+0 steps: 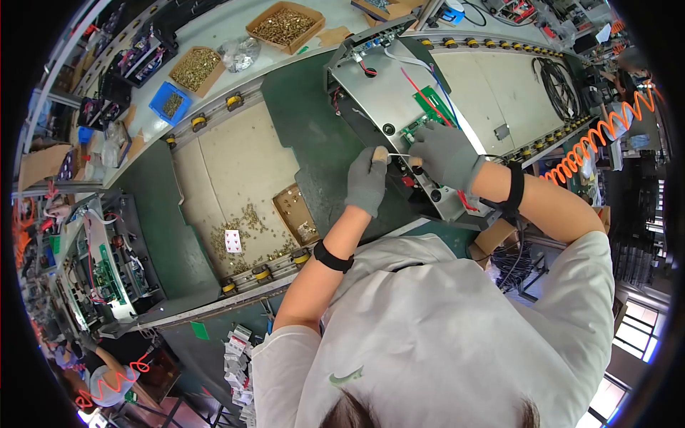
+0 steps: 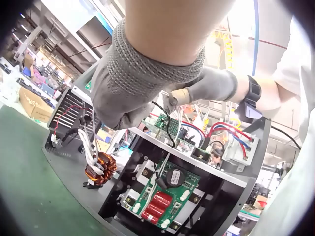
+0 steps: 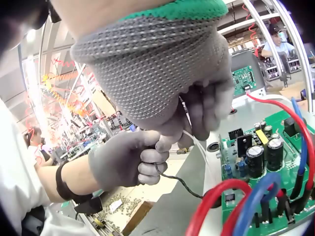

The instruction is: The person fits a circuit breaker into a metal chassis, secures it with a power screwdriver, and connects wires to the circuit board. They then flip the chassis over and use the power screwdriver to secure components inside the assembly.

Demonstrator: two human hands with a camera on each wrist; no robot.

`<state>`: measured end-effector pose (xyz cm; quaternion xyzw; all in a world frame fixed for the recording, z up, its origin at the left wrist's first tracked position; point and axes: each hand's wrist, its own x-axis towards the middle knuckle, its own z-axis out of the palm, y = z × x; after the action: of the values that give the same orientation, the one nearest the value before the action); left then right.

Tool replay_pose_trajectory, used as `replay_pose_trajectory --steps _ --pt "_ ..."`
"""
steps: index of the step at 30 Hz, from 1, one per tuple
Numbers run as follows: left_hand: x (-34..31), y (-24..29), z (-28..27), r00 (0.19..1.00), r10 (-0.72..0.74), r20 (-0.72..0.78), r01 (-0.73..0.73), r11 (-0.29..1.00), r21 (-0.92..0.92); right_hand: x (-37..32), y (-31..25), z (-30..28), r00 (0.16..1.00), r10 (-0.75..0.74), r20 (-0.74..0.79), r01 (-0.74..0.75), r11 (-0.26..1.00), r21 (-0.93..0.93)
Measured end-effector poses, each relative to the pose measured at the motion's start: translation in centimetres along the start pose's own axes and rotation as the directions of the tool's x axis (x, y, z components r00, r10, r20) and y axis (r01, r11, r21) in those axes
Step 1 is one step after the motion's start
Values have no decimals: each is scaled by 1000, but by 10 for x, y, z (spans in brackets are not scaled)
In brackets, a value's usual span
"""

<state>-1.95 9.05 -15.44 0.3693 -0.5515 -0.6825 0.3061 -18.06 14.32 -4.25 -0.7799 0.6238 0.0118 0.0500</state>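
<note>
Two gloved hands pinched one white wire [image 1: 399, 155], its short exposed stretch running crosswise between them, near the edge of an open metal chassis [image 1: 378, 84]. Left hand [image 1: 367, 184] and right hand [image 1: 448, 155] were equally near, both touching it; the right reached in over the chassis, while the left sat just outside the edge. A dark twisted wire [image 3: 183, 183] led from the left hand's curled fingers toward the chassis. Lettering on the pale label [image 2: 175, 177] of a round black component was too small to read; a card [image 1: 232, 244] carried red pips, and no brand was legible.
</note>
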Motion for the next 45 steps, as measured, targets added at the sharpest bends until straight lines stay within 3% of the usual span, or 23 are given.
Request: replay_pose_trajectory --steps 1,2,3,4,6,8,10,11,13,14,15,16,17,19,20,22,24,26,28,33,39,41,45 --pt "1 0 3 994 -106 11 107 992 -74 0 -4 0 1000 -1 2 1 1000 0" --pt "1 2 7 994 -107 12 108 991 -75 3 -10 -3 977 169 131 -178 983 53" --pt "0 5 13 983 -180 45 186 962 -202 5 -15 -5 908 326 263 -358 930 82" --pt "1 8 18 965 -246 88 261 910 -322 8 -15 -4 907 331 262 -362 928 82" --pt "2 12 28 943 -315 109 333 875 -351 16 -9 -2 830 378 410 -451 888 92" --pt "6 10 30 915 -384 126 402 833 -380 20 -4 3 818 362 447 -446 890 96" --pt "13 0 30 840 -506 198 528 672 -519 20 -2 4 805 344 484 -441 892 100" --pt "16 0 30 839 -506 197 528 672 -520 19 -2 0 808 315 497 -414 905 99" --pt "23 1 29 709 -690 147 685 623 -378 18 0 -7 810 286 511 -386 917 100" --pt "28 -9 30 707 -692 146 686 622 -378 18 5 -12 834 284 474 -358 931 71" --pt "34 -24 30 876 -456 158 452 890 62 19 10 -19 855 281 435 -330 943 40" --pt "39 -39 32 933 -206 294 50 886 460 21 16 -26 847 325 421 -384 921 61" --pt "42 -37 34 933 -207 294 51 886 460 23 24 -30 846 325 422 -384 921 61" --pt "46 -32 37 905 -213 369 -162 629 760 26 39 -34 844 368 392 -441 890 115" --pt "45 -12 39 905 -210 369 -165 628 761 27 43 -35 843 392 368 -461 879 120" --pt "38 44 42 939 -343 -12 223 584 780 32 49 -32 836 404 370 -459 885 70" --pt "41 51 39 939 -344 -22 237 597 766 35 54 -26 828 417 375 -457 889 20" --pt "41 50 35 936 -349 -38 258 608 751 39 57 -17 896 346 279 -351 936 -31" --pt "38 42 31 915 -400 -49 354 742 569 50 56 -11 891 346 293 -347 937 -50" --pt "27 41 40 938 -292 -188 346 757 554 87 54 6 836 368 406 -349 929 -124" --pt "29 45 44 960 -244 -138 266 635 726 109 41 10 734 349 582 -259 937 -236" --pt "27 46 46 980 -156 -120 191 610 769 110 37 10 717 341 608 -295 939 -178" --pt "25 41 46 988 -131 -87 150 619 771 113 31 6 658 340 672 -363 925 -112"
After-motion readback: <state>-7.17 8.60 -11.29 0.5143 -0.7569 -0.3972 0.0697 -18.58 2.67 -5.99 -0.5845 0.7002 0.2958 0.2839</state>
